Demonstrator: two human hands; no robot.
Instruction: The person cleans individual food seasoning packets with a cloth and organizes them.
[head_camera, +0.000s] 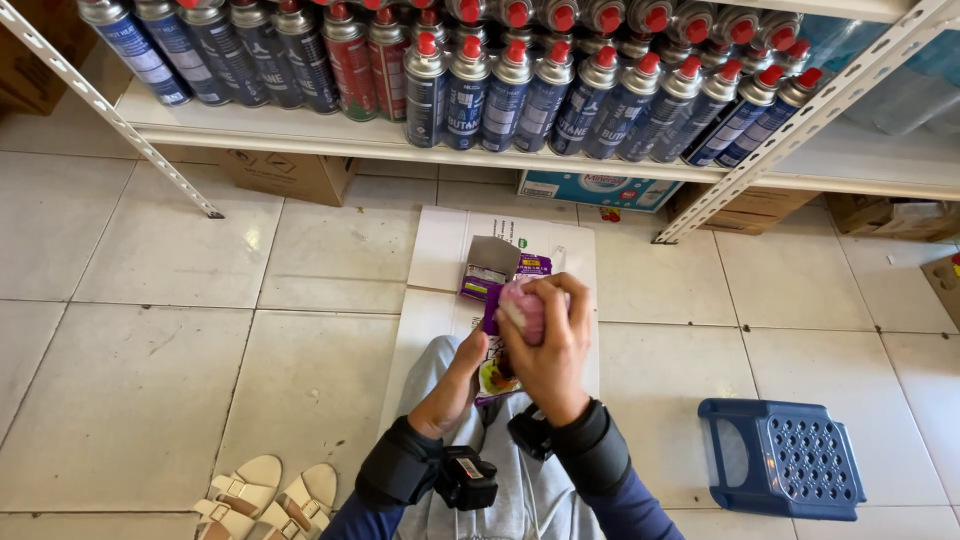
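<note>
My right hand is closed around a small pink packet, held above an open purple carton. My left hand grips the lower part of that carton from the left, with its grey flap standing open at the top. Both wrists wear black bands with a small black device between them. I sit on a flattened white cardboard sheet on the tiled floor, grey trousers under my arms.
A white metal shelf ahead holds several rows of blue and red gas canisters with red caps. Cardboard boxes lie under it. A blue plastic stool stands at right; beige sandals lie at lower left.
</note>
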